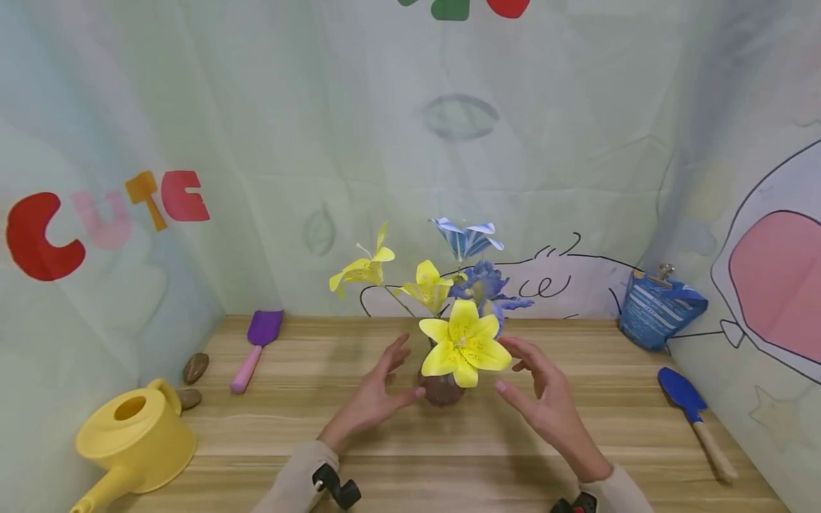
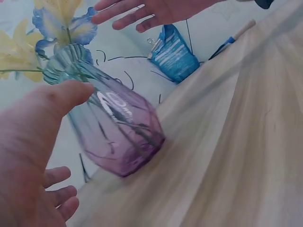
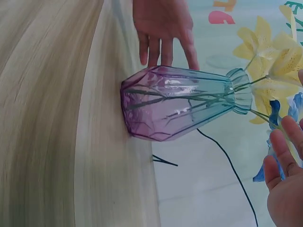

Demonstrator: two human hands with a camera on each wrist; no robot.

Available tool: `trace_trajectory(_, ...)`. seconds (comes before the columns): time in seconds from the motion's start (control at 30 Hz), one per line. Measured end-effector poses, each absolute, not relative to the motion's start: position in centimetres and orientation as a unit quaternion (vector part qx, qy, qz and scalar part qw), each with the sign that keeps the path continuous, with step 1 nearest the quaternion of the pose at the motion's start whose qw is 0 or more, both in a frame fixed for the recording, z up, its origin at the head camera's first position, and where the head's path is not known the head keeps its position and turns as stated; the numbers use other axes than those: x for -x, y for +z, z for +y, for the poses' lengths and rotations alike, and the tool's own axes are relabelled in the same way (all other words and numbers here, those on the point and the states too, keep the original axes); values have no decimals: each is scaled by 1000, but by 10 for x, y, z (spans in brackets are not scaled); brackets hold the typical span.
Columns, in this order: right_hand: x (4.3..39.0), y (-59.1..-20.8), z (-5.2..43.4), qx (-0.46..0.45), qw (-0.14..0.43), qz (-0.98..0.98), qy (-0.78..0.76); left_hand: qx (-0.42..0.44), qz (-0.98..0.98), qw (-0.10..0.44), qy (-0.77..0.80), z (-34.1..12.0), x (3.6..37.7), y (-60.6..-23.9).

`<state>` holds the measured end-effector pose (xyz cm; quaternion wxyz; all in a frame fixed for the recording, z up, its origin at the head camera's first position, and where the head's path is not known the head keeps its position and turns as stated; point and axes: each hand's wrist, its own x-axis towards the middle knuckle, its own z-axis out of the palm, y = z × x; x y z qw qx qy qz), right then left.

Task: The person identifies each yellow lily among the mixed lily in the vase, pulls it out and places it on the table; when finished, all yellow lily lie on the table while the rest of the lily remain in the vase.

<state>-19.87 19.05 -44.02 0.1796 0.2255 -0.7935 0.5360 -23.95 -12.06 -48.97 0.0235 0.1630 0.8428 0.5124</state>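
Nearest the viewer, two sleeved forearms reach over the wooden table (image 1: pixel 269 420). The left hand (image 1: pixel 375 395) lies at about 9 o'clock of the vase (image 1: pixel 441 390), fingers straight and relaxed, gripping nothing; the head view suggests the thumb tip is at the glass, but the left wrist view shows a gap, so contact cannot be confirmed. The right hand (image 1: pixel 539 395) sits at about 3 o'clock of the vase, fingers spread and loosely extended, holding nothing and clear of the glass.

The vase stands upright on the table between the two hands, near the table's centre. The glass is faceted, purple at the base and teal toward the neck, with green stems visible inside. It carries yellow lilies (image 1: pixel 463 344) and blue flowers (image 1: pixel 484 285).

At 8 o'clock, near the table's left front, stands a yellow watering can (image 1: pixel 135 438). Beyond it, at 9 to 10 o'clock, lie two stones (image 1: pixel 195 368) and a purple trowel (image 1: pixel 256 345). At 3 o'clock lies a blue trowel (image 1: pixel 693 410) with a wooden handle. Farther back, at 2 o'clock, a blue pouch (image 1: pixel 657 310) leans against the printed backdrop (image 1: pixel 256 142).
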Motion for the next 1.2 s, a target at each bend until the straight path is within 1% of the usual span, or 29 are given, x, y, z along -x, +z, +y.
trace_trajectory(0.2,202,-444,186,-243,176,-779,550,-172,804,32,569,-109,242,-501)
trace_trajectory(0.4,207,-443,177,-233,154,-770,573,-177,812,5,556,-105,240,-511)
trace_trajectory(0.5,209,-443,171,-237,146,-758,590,-175,819,0,547,-104,238,-513)
trace_trajectory(0.7,214,-446,157,-255,161,-730,613,-174,821,-6,544,-102,235,-513)
trace_trajectory(0.97,217,-446,144,-226,167,-720,634,-178,821,-13,543,-100,235,-514)
trace_trajectory(1.2,218,-442,139,-174,160,-747,622,-177,820,-12,543,-101,234,-514)
